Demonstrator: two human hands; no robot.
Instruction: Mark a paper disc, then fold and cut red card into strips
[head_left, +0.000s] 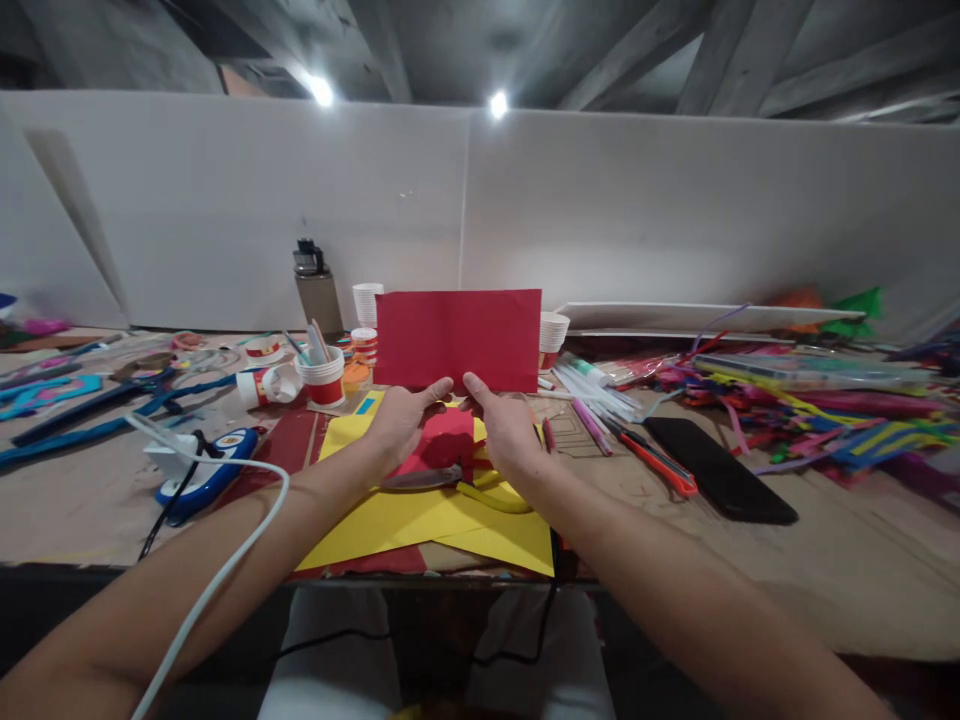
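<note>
A rectangular sheet of red paper (459, 335) stands upright above the table, facing me. My left hand (401, 425) grips its lower edge with the thumb in front. Close beside it, my right hand (508, 435) pinches the same edge, its thumb also showing; the other fingers are mostly hidden behind the paper. Beneath the hands lie yellow sheets (360, 530) with a smaller red paper piece (431, 445) on top. Scissors with yellow handles (495, 497) rest there, partly covered by my right hand.
Left are a blue power strip (210, 475) with a white cable, paper cups (324, 380) with pens, and a bottle (317, 290). Right are a red utility knife (660, 465), a black phone (716, 468), markers (592, 425) and a heap of coloured strips (847, 415). A white partition (637, 210) rises behind.
</note>
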